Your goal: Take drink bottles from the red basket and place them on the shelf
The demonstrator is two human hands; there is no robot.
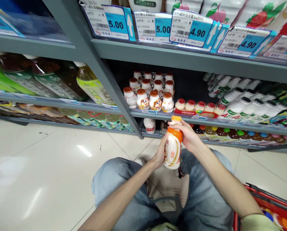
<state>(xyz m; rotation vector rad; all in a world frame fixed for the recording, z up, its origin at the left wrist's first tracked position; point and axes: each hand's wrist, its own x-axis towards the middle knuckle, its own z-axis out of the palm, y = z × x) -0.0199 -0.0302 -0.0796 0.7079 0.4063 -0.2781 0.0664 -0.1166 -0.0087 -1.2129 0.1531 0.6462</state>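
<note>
Between my knees I hold up a white and orange drink bottle (172, 150) with an orange cap, tilted slightly. My left hand (160, 152) is closed round the bottle's lower left side. Around its neck and upper right side my right hand (188, 134) is wrapped, with fingers just below the cap; some fingertips are hidden behind the bottle. Beyond the bottle, on the shelf, stand several small white bottles with brown-red caps (147, 100). To their right lies a red-wrapped pack of small drinks (198, 109).
White bottles with dark green caps (244, 104) lean on the right of the shelf (157, 116). Price tags (193, 30) line the upper shelf edge. Larger tea bottles (92, 83) stand at left. A red basket (275, 202) with bottles sits at my right. I sit on a grey stool (168, 202).
</note>
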